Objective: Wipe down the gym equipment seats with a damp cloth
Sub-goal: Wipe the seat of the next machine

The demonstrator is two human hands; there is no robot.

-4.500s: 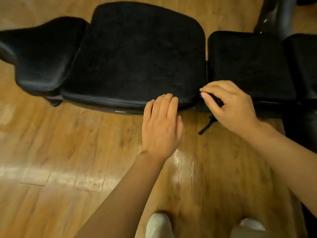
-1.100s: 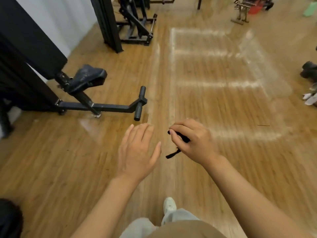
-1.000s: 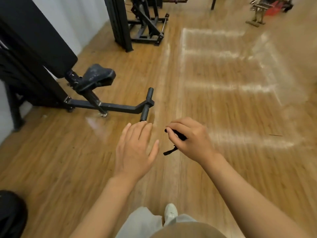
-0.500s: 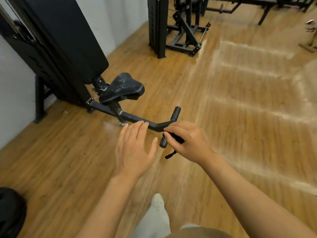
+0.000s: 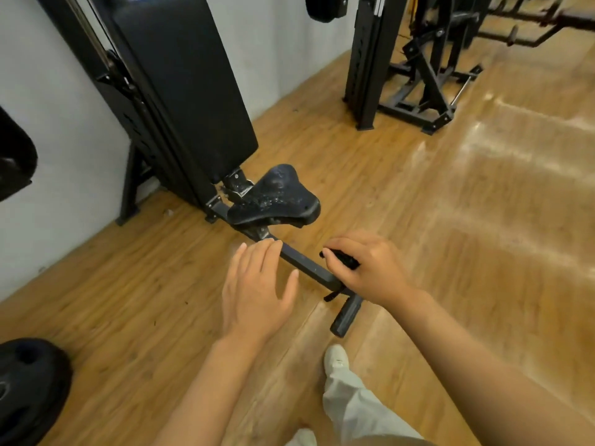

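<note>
A small black saddle-shaped seat (image 5: 275,197) stands on a low black frame in front of a tall black back pad (image 5: 183,88); its surface looks worn and speckled. My right hand (image 5: 367,268) grips a small black cloth (image 5: 343,259), with a thin black strip hanging below it. My left hand (image 5: 257,291) hovers flat with straight fingers and holds nothing. Both hands are in the air nearer to me than the seat, over the frame's floor bar (image 5: 309,268).
The bar ends in a short black foot peg (image 5: 346,317) close to my white shoe (image 5: 336,357). A black weight plate (image 5: 29,384) lies at bottom left. Another black machine frame (image 5: 415,69) stands at the back right. Wooden floor spreads to the right.
I have left the wide black bench pads and walked up to the saddle seat machine, which now lies much closer. My right hand still holds the cloth; my left stays open.
</note>
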